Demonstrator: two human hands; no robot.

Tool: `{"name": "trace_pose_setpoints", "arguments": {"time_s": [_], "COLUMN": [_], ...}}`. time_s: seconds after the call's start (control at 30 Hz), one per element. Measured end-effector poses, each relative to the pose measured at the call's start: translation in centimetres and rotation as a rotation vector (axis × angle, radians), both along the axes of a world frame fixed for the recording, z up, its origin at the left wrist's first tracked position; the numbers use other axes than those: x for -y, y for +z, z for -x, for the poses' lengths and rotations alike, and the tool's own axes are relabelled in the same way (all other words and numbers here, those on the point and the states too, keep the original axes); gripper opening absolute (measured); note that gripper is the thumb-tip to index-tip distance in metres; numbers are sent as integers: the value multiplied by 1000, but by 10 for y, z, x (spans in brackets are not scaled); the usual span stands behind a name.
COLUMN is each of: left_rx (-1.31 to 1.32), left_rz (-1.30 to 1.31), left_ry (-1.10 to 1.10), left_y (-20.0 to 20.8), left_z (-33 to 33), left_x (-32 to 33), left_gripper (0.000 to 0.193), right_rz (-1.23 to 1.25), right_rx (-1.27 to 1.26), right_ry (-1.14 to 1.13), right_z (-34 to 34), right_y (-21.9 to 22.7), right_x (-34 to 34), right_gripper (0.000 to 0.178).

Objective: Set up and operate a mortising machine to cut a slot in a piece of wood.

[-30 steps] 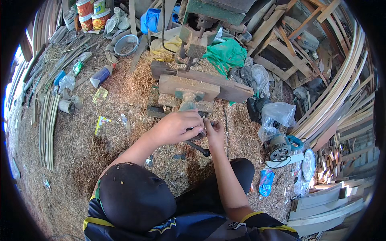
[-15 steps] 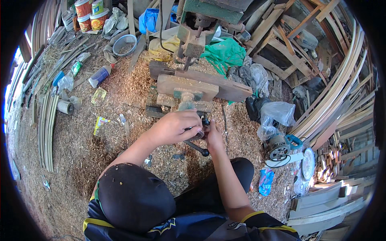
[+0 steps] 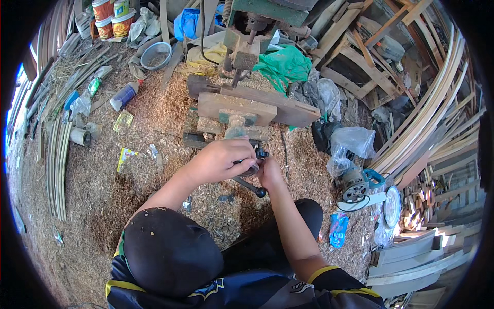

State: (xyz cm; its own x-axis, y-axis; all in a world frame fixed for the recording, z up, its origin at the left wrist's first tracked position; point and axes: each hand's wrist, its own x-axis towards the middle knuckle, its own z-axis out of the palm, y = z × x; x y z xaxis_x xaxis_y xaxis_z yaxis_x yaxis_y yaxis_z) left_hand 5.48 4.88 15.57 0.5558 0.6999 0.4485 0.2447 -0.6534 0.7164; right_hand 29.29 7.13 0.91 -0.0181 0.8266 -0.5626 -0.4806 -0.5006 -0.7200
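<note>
My left hand [image 3: 226, 158] is closed, with curled fingers over a dark rounded part at the near end of the machine's vise; what it grips is mostly hidden. Against it, my right hand [image 3: 270, 173] has its fingers bent in beside a small black fitting [image 3: 262, 154]; its fingertips are hidden. Below the hands, a metal crank lever [image 3: 248, 185] ends in a black ball knob [image 3: 261, 192]. Just beyond, the vise jaw bears on a wooden block [image 3: 252, 109], and a longer board [image 3: 296, 108] lies behind it. A drill bit [image 3: 236, 78] hangs down from the green drilling machine [image 3: 244, 46] at the board.
Wood shavings [image 3: 164, 134] cover the ground. At right lie a circular saw [image 3: 356, 186], a clear plastic bag [image 3: 352, 144] and stacked wood strips [image 3: 432, 118]. A blue bottle [image 3: 124, 96], a basin [image 3: 156, 55] and paint buckets [image 3: 123, 24] are at the far left. My knee [image 3: 172, 252] is near.
My right hand's fingers have curled in beside the black fitting, where its thumb stood up before. My left hand stays almost in place. The whole view has shifted slightly.
</note>
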Motion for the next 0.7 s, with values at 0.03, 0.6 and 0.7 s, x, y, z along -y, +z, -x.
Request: {"name": "trace_pose_setpoints", "arguments": {"time_s": [0.03,0.6,0.7], "left_rx": [2,-5,-30], "left_rz": [2,-48,14], "left_ry": [-5,-25,-10], "left_y": [0,0,1], "left_z": [-1,-1,0], "left_x": [0,-1,1], "left_gripper": [9,9,9], "right_rz": [-2,34,-133], "right_rx": [-1,-73,520], "right_ry": [4,-71,-3], "right_z": [0,2,10], "right_y": [1,14,30], "right_x": [1,8,17], "right_gripper": [47,52,54]}}
